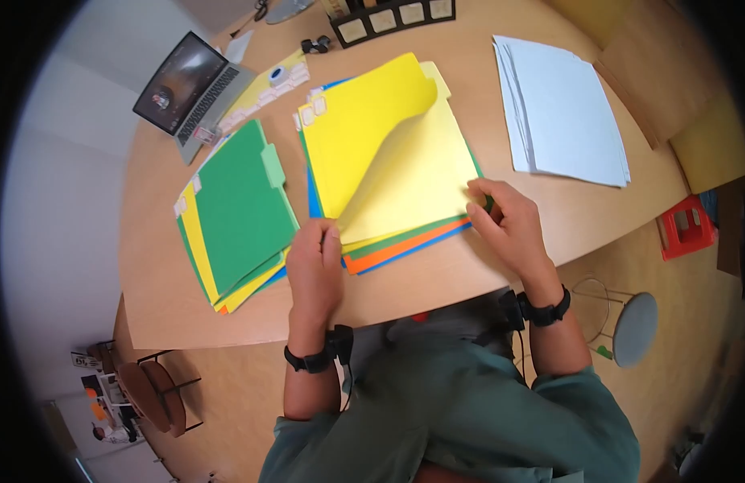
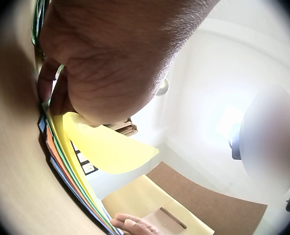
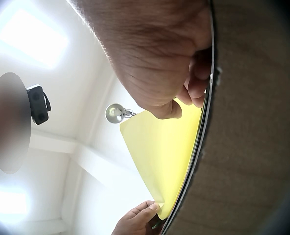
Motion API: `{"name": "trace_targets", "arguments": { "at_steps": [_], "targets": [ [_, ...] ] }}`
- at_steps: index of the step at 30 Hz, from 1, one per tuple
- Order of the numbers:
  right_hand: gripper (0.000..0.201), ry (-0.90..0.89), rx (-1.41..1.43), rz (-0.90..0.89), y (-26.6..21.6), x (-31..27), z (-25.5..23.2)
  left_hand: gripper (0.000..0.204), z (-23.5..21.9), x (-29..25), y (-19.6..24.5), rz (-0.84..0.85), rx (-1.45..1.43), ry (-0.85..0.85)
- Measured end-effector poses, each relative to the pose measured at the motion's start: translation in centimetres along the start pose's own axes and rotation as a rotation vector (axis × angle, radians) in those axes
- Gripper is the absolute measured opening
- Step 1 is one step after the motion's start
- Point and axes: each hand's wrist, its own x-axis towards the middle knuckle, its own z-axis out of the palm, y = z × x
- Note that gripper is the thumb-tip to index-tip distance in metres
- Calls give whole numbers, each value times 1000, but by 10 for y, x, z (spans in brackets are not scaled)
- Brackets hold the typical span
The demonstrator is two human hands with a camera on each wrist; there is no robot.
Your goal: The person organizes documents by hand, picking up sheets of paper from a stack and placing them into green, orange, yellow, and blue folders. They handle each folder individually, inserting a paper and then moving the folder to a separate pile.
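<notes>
A yellow folder tops the middle stack, its cover lifted and bent diagonally over a paler yellow sheet. Thumb and fingers of my left hand pinch the cover's near-left corner, also visible in the right wrist view, where the left hand holds the yellow cover. At the stack's near-right corner, my right hand curls its thumb and fingers round the edge, green showing between them. Green, orange and blue folder edges stick out below. In the left wrist view the left hand partly hides the corner.
Left of it lies another stack with a green folder on top. A laptop stands at the back left, a black organizer at the back. Pale sheets lie at the right. A red stool is beyond the table edge.
</notes>
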Motion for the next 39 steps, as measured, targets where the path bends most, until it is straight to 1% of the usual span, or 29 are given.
{"name": "trace_targets", "arguments": {
  "at_steps": [2, 4, 11, 16, 20, 22, 26, 28, 29, 31, 32, 34, 35, 39],
  "targets": [
    [35, 3, 47, 25, 0, -3, 2, 15, -2, 1, 0, 22, 19, 32],
    [35, 0, 55, 21, -3, -1, 2, 15, -1, -1, 4, -21, -14, 7],
    [33, -4, 69, 32, -3, -3, 1, 15, 0, -3, 4, -19, -21, 5],
    [34, 4, 58, 19, -3, -2, 1, 16, -1, -4, 3, -65, -36, 15],
    [34, 2, 50, 23, -3, -2, 1, 16, 0, -4, 4, -37, -25, 22],
    [34, 1, 47, 22, -3, -2, 1, 17, 1, -4, 1, 23, -2, 35],
    [35, -3, 35, 16, -3, -2, 1, 15, -1, -5, 6, -21, 3, 38],
    [35, 3, 32, 14, -3, -3, 2, 14, -1, -6, 1, -20, -58, 101],
    [35, 7, 30, 10, -3, -3, 2, 14, 0, -7, -3, -19, -58, 99],
    [34, 4, 10, 1, -3, -3, 2, 15, 1, -11, -13, -119, -127, 125],
    [34, -2, -11, -10, -4, -2, 2, 15, 1, -12, -15, -119, -125, 124],
    [33, -2, -25, -11, -5, -2, 3, 15, 2, -14, -16, -194, -278, 172],
    [33, -3, -40, -15, -5, -2, 4, 15, 1, -15, -16, -195, -275, 172],
    [32, -3, -79, -40, -4, -2, 5, 18, 0, -14, -8, -251, -435, 180]
  ]
}}
